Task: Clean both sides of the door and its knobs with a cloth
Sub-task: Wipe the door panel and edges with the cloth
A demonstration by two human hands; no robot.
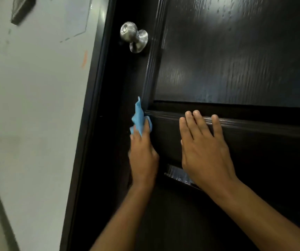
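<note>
Now 2 hands, L (143,151) w/ 1 cloth (138,117), R (204,147) flat, 1 door (236,60), 1 knob (133,36)

head view | tilted, looking forward-down | close to door (236,60)

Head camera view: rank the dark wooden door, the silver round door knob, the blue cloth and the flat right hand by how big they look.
1. Dark wooden door
2. Right hand, though nearest the camera
3-4. Silver round door knob and blue cloth: alike; cloth partly hidden by the left hand.

Door (236,60) cut off at top, right and bottom, dark wall fixture (23,9) blurred and cropped, cloth (138,117) partly hidden by left hand (143,153)
</note>
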